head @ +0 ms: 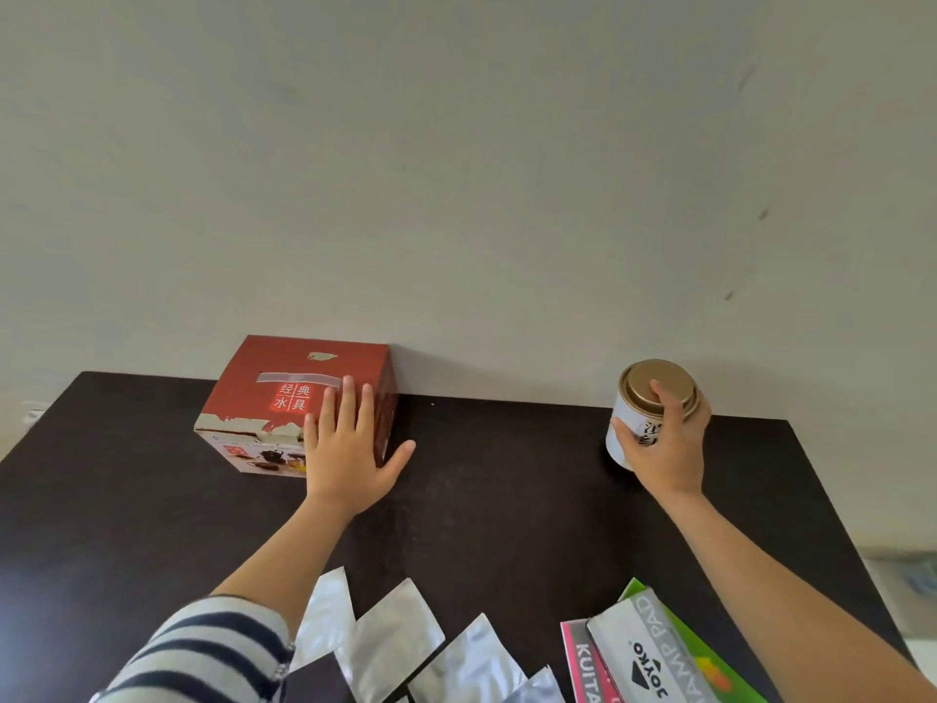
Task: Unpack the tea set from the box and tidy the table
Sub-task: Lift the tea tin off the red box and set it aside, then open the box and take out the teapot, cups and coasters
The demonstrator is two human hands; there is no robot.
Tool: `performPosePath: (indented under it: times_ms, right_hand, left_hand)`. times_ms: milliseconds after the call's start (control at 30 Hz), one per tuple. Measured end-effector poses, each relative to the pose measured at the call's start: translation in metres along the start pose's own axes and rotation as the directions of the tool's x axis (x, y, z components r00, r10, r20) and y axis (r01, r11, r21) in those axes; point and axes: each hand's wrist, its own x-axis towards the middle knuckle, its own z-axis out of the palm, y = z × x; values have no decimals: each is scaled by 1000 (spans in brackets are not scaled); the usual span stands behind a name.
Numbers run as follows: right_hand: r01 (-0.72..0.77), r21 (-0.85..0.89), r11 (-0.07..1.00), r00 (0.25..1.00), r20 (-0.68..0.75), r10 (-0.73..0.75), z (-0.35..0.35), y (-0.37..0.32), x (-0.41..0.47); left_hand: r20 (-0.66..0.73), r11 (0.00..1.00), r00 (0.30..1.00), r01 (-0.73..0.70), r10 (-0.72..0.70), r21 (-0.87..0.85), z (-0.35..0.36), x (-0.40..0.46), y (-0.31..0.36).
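Observation:
A red tea set box (pixel 274 398), taped shut on top with white characters and a teapot picture on its front, stands at the back of the dark table (pixel 507 499) against the wall. My left hand (pixel 350 449) lies flat with fingers spread on the box's near right corner. At the back right stands a white tin (pixel 628 433) with a gold lid, black characters on its side. My right hand (pixel 664 443) is wrapped around the tin from the front, thumb on its left side, fingers over the lid's edge.
Several silver foil sachets (pixel 405 641) lie along the table's near edge. To their right sits a stack of flat packs: a grey stamp pad box (pixel 644 657), a pink one (pixel 583 662) and a green one (pixel 710 662). The wall runs directly behind the table.

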Motion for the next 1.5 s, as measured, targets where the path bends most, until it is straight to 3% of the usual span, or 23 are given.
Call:
performPosePath:
  times_ms: [200, 433, 667, 900, 1167, 1333, 1500]
  right_hand:
    - [8, 31, 999, 1000, -3, -8, 11, 26, 4]
    - [-123, 36, 992, 991, -39, 124, 2, 53, 12]
    - [-121, -66, 990, 991, -65, 117, -13, 65, 17]
    - [-116, -289, 950, 989, -127, 82, -19, 61, 15]
    - [-109, -384, 917, 993, -12, 113, -25, 47, 16]
    - [-82, -495, 865, 986, 89, 144, -38, 28, 16]
    - [-23, -534, 845, 991, 100, 90, -47, -4, 10]
  left_hand:
    - [-9, 1000, 1000, 12, -12, 0, 2, 0, 2]
    - [-16, 1000, 1000, 7, -7, -9, 4, 0, 3]
    - [-34, 1000, 999, -3, 2, -19, 4, 1, 5]
    - [-31, 1000, 999, -9, 8, -10, 2, 1, 5]
    - [87, 999, 995, -42, 40, 22, -5, 6, 0]
    - [216, 996, 975, -39, 55, -79, -19, 11, -6]
    - [147, 989, 985, -66, 85, -135, -33, 5, -19]
